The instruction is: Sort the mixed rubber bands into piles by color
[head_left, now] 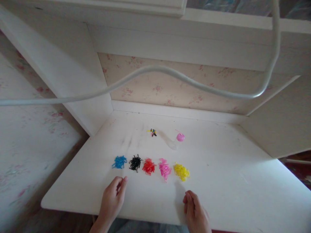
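Observation:
My left hand (113, 198) is at the front left of the white table, its fingers curled and the thumb against the index finger; no object shows in it. Just beyond it lie a blue pile (119, 162) and a black pile (135, 162) of small loops that look like rubber bands. To the right in the same row are a red pile (149, 166), a pink pile (165, 169) and a yellow pile (181, 171). My right hand (196, 210), also closed with nothing visible in it, rests near the front edge, below the yellow pile and apart from it.
Farther back on the table (225, 181) lies a small mixed-colour cluster (153, 132). Right of it is a round pink object (180, 137) with something clear beside it. A white cable (155, 68) crosses the view above. White side panels (73, 74) enclose the back.

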A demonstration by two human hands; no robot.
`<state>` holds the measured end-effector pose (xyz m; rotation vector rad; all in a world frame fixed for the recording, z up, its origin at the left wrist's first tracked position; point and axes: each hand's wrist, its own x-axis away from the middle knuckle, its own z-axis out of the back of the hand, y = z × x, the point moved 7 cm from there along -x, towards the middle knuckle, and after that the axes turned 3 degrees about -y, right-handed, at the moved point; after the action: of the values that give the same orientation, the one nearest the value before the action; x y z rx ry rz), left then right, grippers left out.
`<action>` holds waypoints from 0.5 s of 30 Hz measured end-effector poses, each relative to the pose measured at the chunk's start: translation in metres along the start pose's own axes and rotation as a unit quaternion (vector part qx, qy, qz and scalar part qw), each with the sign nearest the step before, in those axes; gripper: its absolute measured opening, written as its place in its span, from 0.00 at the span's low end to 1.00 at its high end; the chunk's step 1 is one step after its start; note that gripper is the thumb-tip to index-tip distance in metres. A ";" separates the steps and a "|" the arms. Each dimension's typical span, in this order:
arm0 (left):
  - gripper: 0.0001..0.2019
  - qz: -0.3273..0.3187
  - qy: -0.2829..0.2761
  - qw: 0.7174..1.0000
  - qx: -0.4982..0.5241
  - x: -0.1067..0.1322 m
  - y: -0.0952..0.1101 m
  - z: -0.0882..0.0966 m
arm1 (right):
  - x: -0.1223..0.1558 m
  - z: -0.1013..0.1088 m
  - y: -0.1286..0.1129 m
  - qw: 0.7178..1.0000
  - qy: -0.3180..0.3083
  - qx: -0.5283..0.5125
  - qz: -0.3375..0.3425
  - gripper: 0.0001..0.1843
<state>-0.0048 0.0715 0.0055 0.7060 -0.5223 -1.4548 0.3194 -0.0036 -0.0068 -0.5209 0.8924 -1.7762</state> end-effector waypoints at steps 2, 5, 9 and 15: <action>0.17 -0.010 -0.008 1.000 0.000 -0.002 0.001 -0.002 | 0.003 -0.001 -0.007 1.000 0.014 -0.010 0.016 0.21; 0.16 -0.037 -0.026 0.999 0.000 -0.001 0.007 -0.007 | 0.000 -0.010 -0.032 0.996 -0.014 -0.009 0.085 0.19; 0.16 -0.032 -0.011 0.999 0.024 0.006 0.004 -0.004 | -0.031 -0.029 -0.086 0.980 -0.105 0.018 0.166 0.18; 0.17 -0.028 0.013 0.999 0.040 0.010 -0.002 0.000 | -0.107 -0.074 -0.158 0.935 -0.178 0.226 0.208 0.19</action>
<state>-0.0054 0.0620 0.0036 0.8082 -0.5459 -1.4815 0.2116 0.1495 0.0753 -0.3064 0.2903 -1.3738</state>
